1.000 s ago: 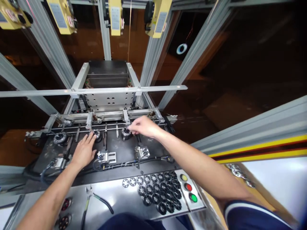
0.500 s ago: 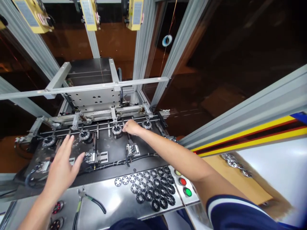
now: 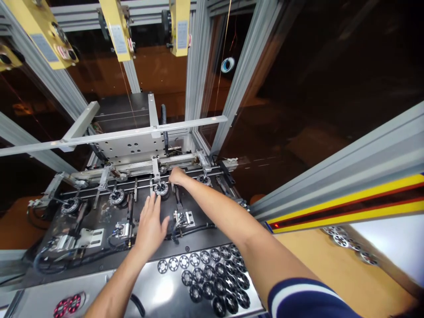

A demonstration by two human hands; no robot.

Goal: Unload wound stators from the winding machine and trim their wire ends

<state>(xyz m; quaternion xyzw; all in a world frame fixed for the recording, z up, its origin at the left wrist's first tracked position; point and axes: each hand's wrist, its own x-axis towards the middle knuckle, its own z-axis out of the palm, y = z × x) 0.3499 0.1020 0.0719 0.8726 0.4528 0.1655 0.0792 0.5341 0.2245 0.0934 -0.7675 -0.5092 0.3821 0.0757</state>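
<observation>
My right hand (image 3: 177,176) is closed just to the right of a round slotted motor core (image 3: 161,188) clamped on the machine; whatever its fingers may hold is hidden. My left hand (image 3: 150,227) hovers below that core, with the fingers stretched out, the thumb apart and nothing in it. Another core (image 3: 116,197) sits to the left, a further core (image 3: 70,205) at the far left, and one more core (image 3: 203,180) partly behind my right forearm. Under my left forearm shows one dark handle of the cutting pliers (image 3: 137,304); the rest is covered.
Several black slotted rings (image 3: 208,274) lie in rows on the metal ledge (image 3: 162,293). Red-wound cores (image 3: 68,304) lie at the lower left. A grey crossbar (image 3: 142,131) spans the machine. Yellow tensioner units (image 3: 115,33) hang above, and a yellow-edged light curtain (image 3: 347,207) stands at the right.
My left hand has moved right, from beside the left cores to below the core near my right hand. The right hand stays closed at nearly the same spot. The view has tilted slightly.
</observation>
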